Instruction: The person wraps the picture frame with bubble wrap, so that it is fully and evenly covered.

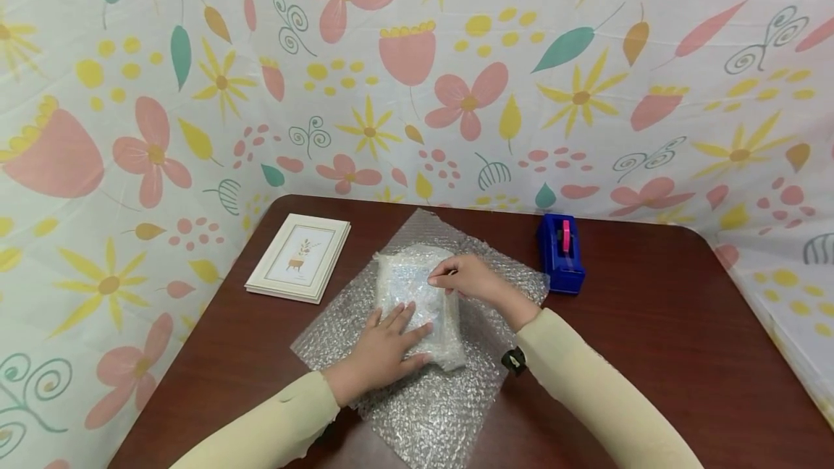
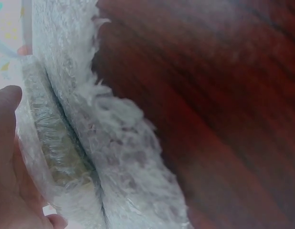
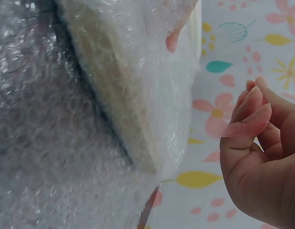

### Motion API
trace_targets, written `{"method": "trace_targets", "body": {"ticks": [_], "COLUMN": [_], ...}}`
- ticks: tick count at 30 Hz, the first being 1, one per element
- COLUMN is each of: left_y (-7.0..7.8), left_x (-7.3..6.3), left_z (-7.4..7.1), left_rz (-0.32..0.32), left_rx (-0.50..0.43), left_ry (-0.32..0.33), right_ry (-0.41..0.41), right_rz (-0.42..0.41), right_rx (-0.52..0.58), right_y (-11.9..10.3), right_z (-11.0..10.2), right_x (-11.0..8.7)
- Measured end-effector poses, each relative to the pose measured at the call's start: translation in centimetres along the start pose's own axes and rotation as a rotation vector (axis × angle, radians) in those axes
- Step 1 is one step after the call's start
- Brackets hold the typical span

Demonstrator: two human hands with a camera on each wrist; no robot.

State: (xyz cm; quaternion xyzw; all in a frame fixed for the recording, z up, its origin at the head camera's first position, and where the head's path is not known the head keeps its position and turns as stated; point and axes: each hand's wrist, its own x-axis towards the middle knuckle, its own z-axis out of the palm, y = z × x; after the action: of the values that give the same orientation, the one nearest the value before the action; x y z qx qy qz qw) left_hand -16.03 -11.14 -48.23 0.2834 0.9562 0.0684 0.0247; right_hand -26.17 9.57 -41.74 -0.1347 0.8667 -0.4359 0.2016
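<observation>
A flat parcel (image 1: 423, 292) in bubble wrap lies on a larger bubble wrap sheet (image 1: 449, 411). A cream edge (image 3: 104, 71) shows through its wrapping in the right wrist view. My left hand (image 1: 384, 349) rests on the parcel's near left part, fingers spread. Above the parcel's far right side is my right hand (image 1: 469, 277), thumb and fingertips together. In the right wrist view a short strip of clear tape (image 3: 238, 130) sticks out from those fingers, apart from the parcel. The left wrist view has the left thumb (image 2: 9, 98) beside the wrapped edge.
Cream picture frames (image 1: 300, 259) lie stacked at the table's far left. A blue tape dispenser (image 1: 562, 255) with a pink core stands right of the sheet. Behind the dark wooden table (image 1: 658, 324) hangs a flowered cloth (image 1: 404, 93).
</observation>
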Motion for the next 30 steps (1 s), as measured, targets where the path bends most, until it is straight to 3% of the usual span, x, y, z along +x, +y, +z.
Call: {"method": "trace_targets", "body": {"ticks": [18,30], "left_y": [0.0,-0.2], "left_x": [0.0,0.1], "left_z": [0.1,0.4], "left_rz": [0.004,0.009], "left_rx": [0.007,0.023], "left_ry": [0.009,0.014], "right_ry": [-0.073,-0.137], "right_rz": [0.022,-0.026], "right_rx": [-0.141,-0.225], "right_y": [-1.5,-1.6], "right_z": [2.0,3.8], "right_x": [2.9,4.9]}}
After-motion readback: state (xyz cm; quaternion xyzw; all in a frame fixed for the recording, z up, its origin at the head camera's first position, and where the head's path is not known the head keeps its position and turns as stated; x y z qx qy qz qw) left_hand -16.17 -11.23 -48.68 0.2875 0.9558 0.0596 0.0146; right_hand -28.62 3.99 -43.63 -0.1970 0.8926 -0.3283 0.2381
